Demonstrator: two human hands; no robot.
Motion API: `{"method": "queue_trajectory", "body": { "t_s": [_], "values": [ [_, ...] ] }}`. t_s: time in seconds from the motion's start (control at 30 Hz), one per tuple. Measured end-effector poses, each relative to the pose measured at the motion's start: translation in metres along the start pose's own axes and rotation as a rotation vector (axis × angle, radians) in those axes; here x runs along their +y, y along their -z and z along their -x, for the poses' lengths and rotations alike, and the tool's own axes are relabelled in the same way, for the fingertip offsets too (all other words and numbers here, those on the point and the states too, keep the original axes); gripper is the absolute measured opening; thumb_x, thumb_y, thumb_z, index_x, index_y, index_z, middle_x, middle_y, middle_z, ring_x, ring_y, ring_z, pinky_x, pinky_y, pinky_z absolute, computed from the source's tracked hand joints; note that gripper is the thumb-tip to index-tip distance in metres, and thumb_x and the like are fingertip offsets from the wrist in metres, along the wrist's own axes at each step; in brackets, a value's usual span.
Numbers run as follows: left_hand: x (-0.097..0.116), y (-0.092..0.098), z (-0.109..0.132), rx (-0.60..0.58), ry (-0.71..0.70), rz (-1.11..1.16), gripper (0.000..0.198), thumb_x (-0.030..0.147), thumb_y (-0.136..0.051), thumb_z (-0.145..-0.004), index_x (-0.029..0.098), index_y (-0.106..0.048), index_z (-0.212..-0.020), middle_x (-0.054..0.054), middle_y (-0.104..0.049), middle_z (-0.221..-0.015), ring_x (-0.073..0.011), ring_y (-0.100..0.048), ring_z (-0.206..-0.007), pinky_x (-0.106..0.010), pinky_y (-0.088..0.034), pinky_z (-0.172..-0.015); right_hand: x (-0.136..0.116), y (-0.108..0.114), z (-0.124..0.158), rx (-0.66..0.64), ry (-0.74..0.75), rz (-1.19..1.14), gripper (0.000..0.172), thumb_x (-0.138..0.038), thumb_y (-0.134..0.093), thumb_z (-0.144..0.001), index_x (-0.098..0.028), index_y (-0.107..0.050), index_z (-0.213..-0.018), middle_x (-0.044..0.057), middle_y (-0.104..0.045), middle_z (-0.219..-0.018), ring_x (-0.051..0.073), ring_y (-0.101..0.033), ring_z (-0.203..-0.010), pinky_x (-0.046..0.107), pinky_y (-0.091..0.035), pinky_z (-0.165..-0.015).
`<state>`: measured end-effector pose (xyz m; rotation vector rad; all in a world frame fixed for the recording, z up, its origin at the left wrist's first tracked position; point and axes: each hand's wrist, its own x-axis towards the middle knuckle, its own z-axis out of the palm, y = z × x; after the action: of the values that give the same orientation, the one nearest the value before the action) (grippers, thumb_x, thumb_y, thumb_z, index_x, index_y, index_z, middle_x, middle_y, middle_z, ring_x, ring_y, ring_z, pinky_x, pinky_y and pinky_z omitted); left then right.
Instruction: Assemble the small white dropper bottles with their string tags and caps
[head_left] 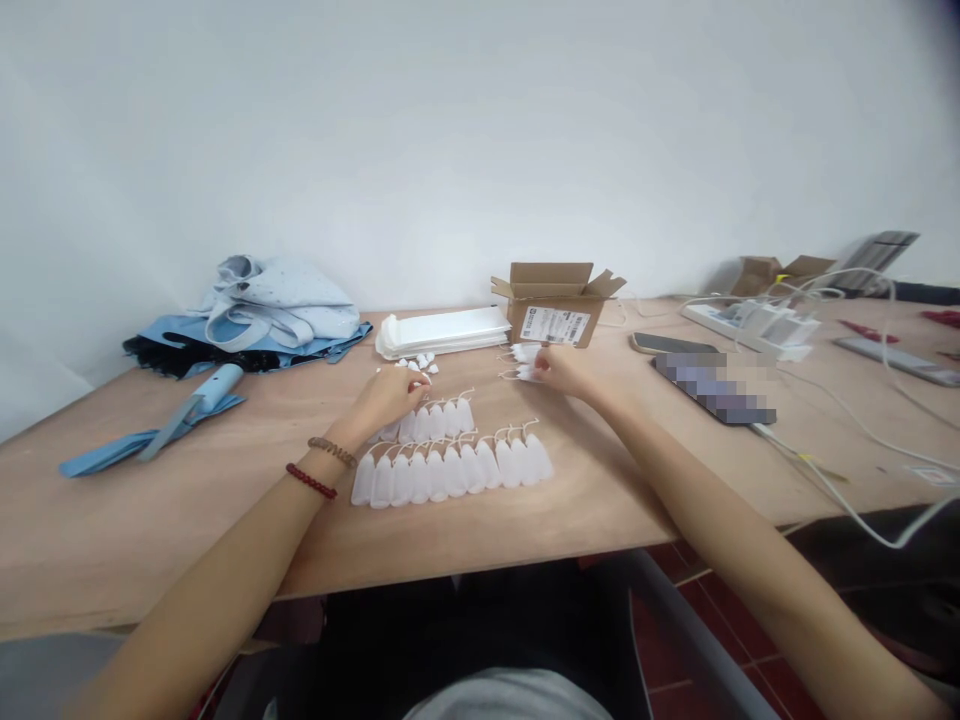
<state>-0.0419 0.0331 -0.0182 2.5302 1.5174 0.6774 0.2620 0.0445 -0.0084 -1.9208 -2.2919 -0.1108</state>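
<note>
Two rows of frosted white tags with thin cords (450, 470) lie on the wooden table, the longer row nearer me. My left hand (391, 397), with two beaded bracelets on its wrist, is over the left end of the shorter back row. Its fingers are curled together, and what they hold is hidden. Just beyond its fingertips lie several small white pieces (420, 363). In front of the cardboard box, my right hand (561, 368) has its fingers closed at a small pile of white corded tags (526, 353), whose cords point left.
Behind my hands are a stack of white flat packs (450, 330) and an open cardboard box (555, 310). A folded blue umbrella (187, 410) and a pale cloth bag (277, 300) lie left. Phones (712, 390), a power strip (750, 325) and loose white cables spread over the right.
</note>
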Motion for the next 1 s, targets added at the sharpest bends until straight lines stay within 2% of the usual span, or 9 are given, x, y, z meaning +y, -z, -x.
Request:
{"method": "queue_trajectory", "body": {
  "t_s": [0.17, 0.4, 0.53, 0.63, 0.77, 1.0],
  "values": [
    [-0.003, -0.004, -0.001, -0.025, -0.003, 0.026, 0.025, 0.032, -0.052, -0.078, 0.021, -0.074, -0.078, -0.007, -0.072, -0.075, -0.023, -0.061, -0.07, -0.03, -0.04, -0.066, -0.015, 0.007, 0.01, 0.044, 0.079, 0.118, 0.019, -0.02, -0.052, -0.084, -0.013, -0.067, -0.093, 0.016, -0.066, -0.102, 0.024, -0.061, -0.09, 0.026, -0.037, -0.066],
    [-0.003, -0.006, -0.002, -0.023, 0.054, -0.021, 0.027, 0.028, -0.052, -0.077, 0.018, -0.073, -0.089, -0.008, -0.071, -0.079, -0.0226, -0.062, -0.072, -0.029, -0.04, -0.065, -0.017, 0.007, 0.01, -0.017, 0.083, 0.057, 0.019, -0.01, -0.051, -0.078, -0.016, -0.068, -0.084, 0.012, -0.068, -0.092, 0.021, -0.061, -0.081, 0.025, -0.036, -0.062],
    [-0.001, -0.006, -0.002, 0.017, 0.078, 0.033, 0.03, 0.029, -0.052, -0.076, 0.016, -0.07, -0.096, -0.007, -0.069, -0.075, -0.022, -0.061, -0.071, -0.029, -0.04, -0.064, -0.014, 0.005, 0.009, -0.01, 0.063, 0.044, 0.02, -0.012, -0.052, -0.079, -0.017, -0.069, -0.088, 0.012, -0.069, -0.095, 0.022, -0.061, -0.085, 0.025, -0.037, -0.065],
    [0.004, -0.004, -0.002, 0.091, 0.093, 0.086, 0.033, 0.033, -0.054, -0.076, 0.014, -0.067, -0.099, -0.007, -0.068, -0.077, -0.0218, -0.06, -0.073, -0.029, -0.041, -0.065, -0.012, 0.003, 0.008, -0.025, 0.054, 0.043, 0.019, -0.014, -0.054, -0.08, -0.016, -0.07, -0.089, 0.013, -0.068, -0.097, 0.022, -0.061, -0.087, 0.025, -0.038, -0.067],
    [0.013, 0.001, -0.003, 0.154, 0.147, 0.226, 0.035, 0.035, -0.056, -0.075, 0.013, -0.066, -0.101, -0.007, -0.068, -0.078, -0.0213, -0.06, -0.072, -0.03, -0.043, -0.067, -0.01, 0.0, 0.006, -0.036, 0.045, 0.045, 0.02, -0.015, -0.054, -0.079, -0.016, -0.071, -0.09, 0.014, -0.068, -0.099, 0.022, -0.061, -0.089, 0.025, -0.039, -0.069],
    [0.024, 0.005, -0.004, 0.102, 0.23, 0.671, 0.031, 0.042, -0.056, -0.078, 0.014, -0.067, -0.086, -0.008, -0.068, -0.086, -0.0186, -0.059, -0.074, -0.029, -0.044, -0.064, -0.01, 0.0, 0.007, -0.006, 0.046, 0.034, 0.021, -0.013, -0.051, -0.078, -0.015, -0.07, -0.086, 0.013, -0.068, -0.093, 0.022, -0.062, -0.084, 0.026, -0.037, -0.065]
  ]
}}
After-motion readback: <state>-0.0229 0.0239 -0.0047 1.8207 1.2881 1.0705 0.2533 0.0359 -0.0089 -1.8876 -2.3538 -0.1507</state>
